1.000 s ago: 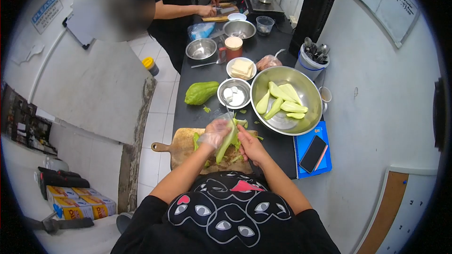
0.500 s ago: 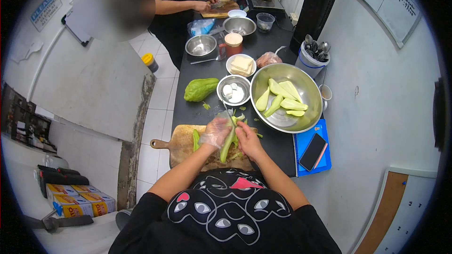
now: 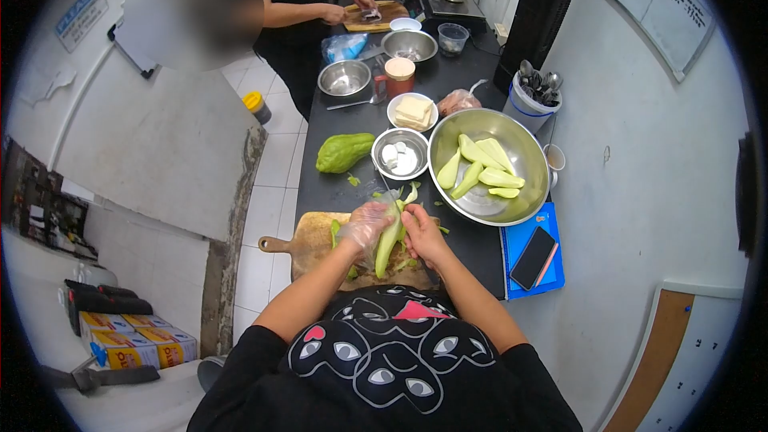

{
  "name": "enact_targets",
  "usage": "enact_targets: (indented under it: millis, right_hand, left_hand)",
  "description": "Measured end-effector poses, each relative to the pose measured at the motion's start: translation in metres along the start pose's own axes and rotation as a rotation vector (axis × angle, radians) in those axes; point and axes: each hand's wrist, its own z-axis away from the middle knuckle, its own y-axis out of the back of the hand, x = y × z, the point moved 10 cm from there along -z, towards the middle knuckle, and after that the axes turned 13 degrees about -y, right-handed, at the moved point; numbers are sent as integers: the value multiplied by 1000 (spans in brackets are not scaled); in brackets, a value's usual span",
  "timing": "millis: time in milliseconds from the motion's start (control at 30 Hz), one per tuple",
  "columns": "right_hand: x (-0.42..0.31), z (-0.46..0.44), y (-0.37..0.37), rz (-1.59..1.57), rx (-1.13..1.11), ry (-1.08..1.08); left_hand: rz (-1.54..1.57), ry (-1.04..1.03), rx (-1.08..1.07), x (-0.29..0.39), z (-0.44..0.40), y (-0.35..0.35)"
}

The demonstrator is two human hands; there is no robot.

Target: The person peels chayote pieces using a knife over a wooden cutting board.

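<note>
My left hand (image 3: pixel 370 224), in a clear plastic glove, grips a long pale-green piece of chayote (image 3: pixel 389 246) above the wooden cutting board (image 3: pixel 304 244). My right hand (image 3: pixel 424 234) is bare, its bent fingers closed against the upper right side of the piece. What those fingers hold is hidden. A pale strip (image 3: pixel 411 194) curls up beside the fingertips. Green peelings lie on the board and around it. A whole green chayote (image 3: pixel 344 152) rests beyond the board to the left. Several pale cut pieces (image 3: pixel 488 158) sit in the large steel bowl (image 3: pixel 524 208) at right.
A small bowl of white pieces (image 3: pixel 400 158), a plate of pale yellow blocks (image 3: pixel 414 110) and a red-brown mug (image 3: pixel 398 80) stand farther back. A phone (image 3: pixel 534 258) lies on a blue folder (image 3: pixel 552 282) at right. Another person's hands (image 3: pixel 362 2) work at a far board.
The chayote piece has turned slightly in my left hand, showing more of its pale face. A thin blade-like edge between my hands is harder to see. The other person's hands have moved apart.
</note>
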Motion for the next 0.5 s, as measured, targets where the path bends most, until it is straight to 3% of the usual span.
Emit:
enact_targets:
  millis: [100,200,300,400,500]
  right_hand:
    - [-2,-3,1,-58,-41,10]
    - [-7,1,7,-174,-65,-12]
    - [-12,2,14,-134,-18,41]
    - [-20,-3,19,-18,69,152]
    - [-38,7,19,133,206,334]
  left_hand:
    - [-220,-176,-57,27,2,-4]
    - [114,-115,-50,40,4,-8]
    - [867,217,-41,19,6,-6]
    - [1008,219,-78,32,13,-12]
    - [589,95,-44,51,24,-22]
